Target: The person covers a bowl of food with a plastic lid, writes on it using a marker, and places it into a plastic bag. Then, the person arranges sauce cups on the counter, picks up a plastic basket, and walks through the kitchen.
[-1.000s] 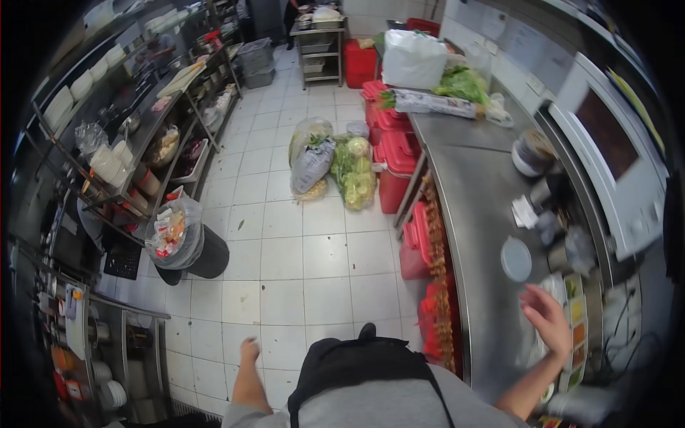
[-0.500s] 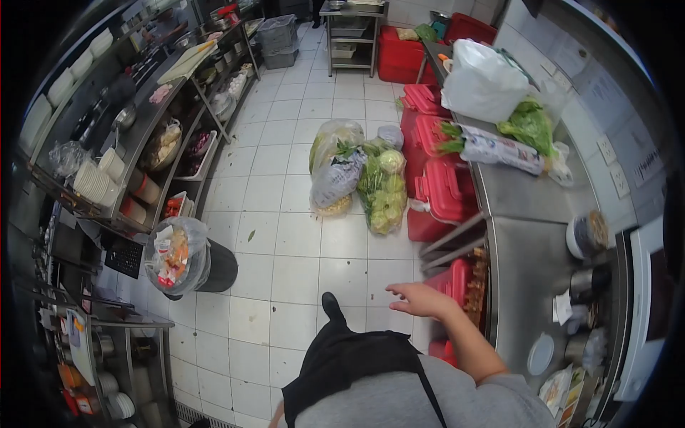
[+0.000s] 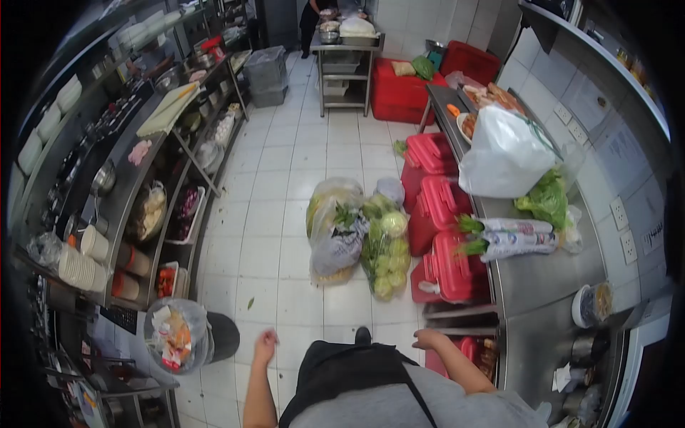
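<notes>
My left hand (image 3: 265, 346) hangs low in front of me over the white tiles, to the right of the lined trash bin, with its fingers loosely bent and nothing in it. On the other side, my right hand (image 3: 428, 339) is held near the metal counter's lower shelf, empty, its fingers loose. Both hands are apart from every object. Ahead on the floor lie a clear bag of green vegetables (image 3: 385, 258) and another plastic bag (image 3: 332, 250) with leafy stems showing. Red lidded containers (image 3: 458, 265) stand just right of them.
The trash bin (image 3: 225, 335) stands at left beside a long shelved counter (image 3: 135, 185). On the right counter (image 3: 564, 278) lie a white plastic bag (image 3: 503, 153), lettuce (image 3: 542, 198) and wrapped celery-like stalks (image 3: 517, 239). A person (image 3: 310, 25) stands at the far end.
I have moved forward, and the view has tilted up to show more of the far end. My left hand has swung into view; my right hand's fingers are less spread.
</notes>
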Motion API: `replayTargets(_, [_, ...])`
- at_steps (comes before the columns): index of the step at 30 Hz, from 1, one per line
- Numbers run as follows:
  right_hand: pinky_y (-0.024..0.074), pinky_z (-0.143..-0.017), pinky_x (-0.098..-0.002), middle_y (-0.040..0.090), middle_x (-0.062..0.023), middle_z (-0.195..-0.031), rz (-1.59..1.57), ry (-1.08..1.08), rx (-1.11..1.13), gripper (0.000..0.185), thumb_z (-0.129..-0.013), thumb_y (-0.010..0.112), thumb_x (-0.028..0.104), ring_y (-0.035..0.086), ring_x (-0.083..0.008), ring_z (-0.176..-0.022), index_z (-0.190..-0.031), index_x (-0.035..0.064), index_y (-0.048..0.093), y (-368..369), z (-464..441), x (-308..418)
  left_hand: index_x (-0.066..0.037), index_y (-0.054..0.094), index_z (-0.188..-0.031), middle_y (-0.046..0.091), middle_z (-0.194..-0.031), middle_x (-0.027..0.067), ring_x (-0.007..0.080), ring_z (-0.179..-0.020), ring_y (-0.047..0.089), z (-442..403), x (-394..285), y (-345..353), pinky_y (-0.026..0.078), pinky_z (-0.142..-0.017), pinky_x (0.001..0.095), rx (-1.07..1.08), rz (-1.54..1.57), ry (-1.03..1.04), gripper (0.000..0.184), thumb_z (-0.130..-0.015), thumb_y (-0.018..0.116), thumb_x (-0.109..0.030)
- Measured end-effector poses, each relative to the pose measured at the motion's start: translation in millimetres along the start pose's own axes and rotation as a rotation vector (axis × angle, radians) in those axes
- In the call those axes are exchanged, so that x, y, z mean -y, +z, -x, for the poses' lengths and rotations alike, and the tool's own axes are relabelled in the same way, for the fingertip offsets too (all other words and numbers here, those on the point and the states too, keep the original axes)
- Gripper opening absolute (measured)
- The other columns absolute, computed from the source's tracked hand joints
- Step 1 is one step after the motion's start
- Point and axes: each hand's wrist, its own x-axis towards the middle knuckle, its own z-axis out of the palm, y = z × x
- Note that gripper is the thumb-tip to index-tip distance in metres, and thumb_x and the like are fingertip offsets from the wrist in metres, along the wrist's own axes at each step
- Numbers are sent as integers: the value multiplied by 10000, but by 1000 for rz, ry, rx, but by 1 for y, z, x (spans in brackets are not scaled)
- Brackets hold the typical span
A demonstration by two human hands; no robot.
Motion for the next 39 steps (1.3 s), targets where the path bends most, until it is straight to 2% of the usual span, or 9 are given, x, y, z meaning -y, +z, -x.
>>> replayTargets(4, [436,-868,-396,594,-189,-1065,10,-163,28,486,-742,592,359,568,-343,-980,-1111,42,573,-80,-75,46,-10,599,-975,618,-967,192,330,-930,589,47,61,9,456,-810,427,177,-425,-281,368,-745,529,-288])
replayTargets(10, [471,-773,-394,637,-156,-959,41,-207,-200,419,-760,579,329,611,-306,-872,-1084,63,587,-176,-207,109,0,588,-993,613,-902,163,283,-823,594,36,94,-54,470,-720,378,200,-387,-539,324,-751,517,-203])
replayTargets(15, [483,-727,-391,642,-173,-904,-93,-162,-364,383,-730,570,279,622,-311,-806,-1041,61,609,-181,-303,149,9,579,-1007,609,-848,139,243,-734,597,-71,92,-156,481,-646,337,125,-356,-513,297,-757,507,-133])
replayTargets(24, [513,-580,-369,627,-87,-1010,-527,-93,132,390,-795,547,256,647,-199,-795,-1140,75,543,-152,-334,186,-6,553,-1110,616,-885,135,195,-741,627,-389,24,-315,482,-577,297,-85,-67,-327,329,-792,506,-73])
replayTargets(25, [508,-593,-368,609,-70,-1048,-682,246,228,372,-812,526,268,642,-208,-855,-1141,95,532,-173,-327,195,-3,540,-1127,619,-905,142,182,-738,629,-423,19,-318,475,-561,281,-114,-49,-272,337,-798,498,-63])
replayTargets(31, [495,-629,-387,604,-58,-1054,-563,600,252,364,-847,482,347,633,-214,-882,-1128,119,524,-219,-418,155,30,520,-1121,618,-866,148,196,-670,622,-530,-45,-286,503,-577,286,-6,165,-118,328,-812,469,-67])
replayTargets(35, [487,-629,-374,611,-68,-1017,-527,370,245,261,-798,524,299,609,-211,-872,-967,115,599,-350,-487,207,34,518,-1106,615,-894,164,218,-723,625,-534,-37,-272,500,-596,304,137,-151,-387,323,-812,461,-84])
replayTargets(37, [487,-626,-357,622,-90,-954,467,-559,-167,206,-757,538,251,611,-233,-820,-886,109,615,-358,-584,168,27,528,-1082,612,-903,169,234,-744,620,-522,-41,-270,493,-618,322,196,-249,-478,311,-806,462,-100])
replayTargets(39, [494,-648,-352,634,-128,-887,250,-473,-266,254,-748,541,237,626,-254,-743,-931,78,615,-420,-632,187,21,538,-1058,610,-912,175,251,-765,614,-521,-47,-271,486,-640,340,206,-269,-556,301,-801,462,-116])
